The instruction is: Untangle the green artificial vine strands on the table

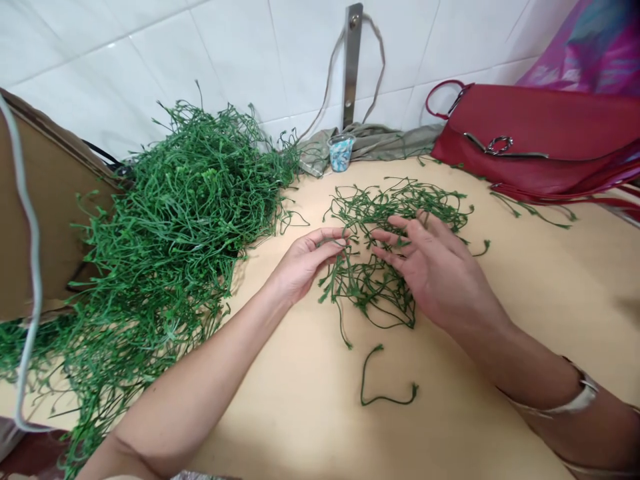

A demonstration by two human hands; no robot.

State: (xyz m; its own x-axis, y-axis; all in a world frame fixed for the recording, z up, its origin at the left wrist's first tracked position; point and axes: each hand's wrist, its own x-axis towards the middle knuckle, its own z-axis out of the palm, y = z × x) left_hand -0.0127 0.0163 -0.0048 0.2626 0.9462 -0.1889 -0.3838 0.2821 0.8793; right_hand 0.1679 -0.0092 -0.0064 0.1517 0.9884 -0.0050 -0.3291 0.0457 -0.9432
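The left hand (311, 259) is pinching green strands (345, 283) in its grip over the surface (295, 387); the right hand's (440, 270) grip is spreading loosely open among them. Behind, a blue-and-white cup (341, 155) and red bag (545, 123) are concealing their contents.

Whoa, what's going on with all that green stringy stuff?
A person's left hand pinches thin green stringy strands. Their right hand is open, fingers over a small, loose green pile on the cream table. One bent green strand lies apart, nearer the person. A big, bushy green heap sits at left beside a brown cardboard box.
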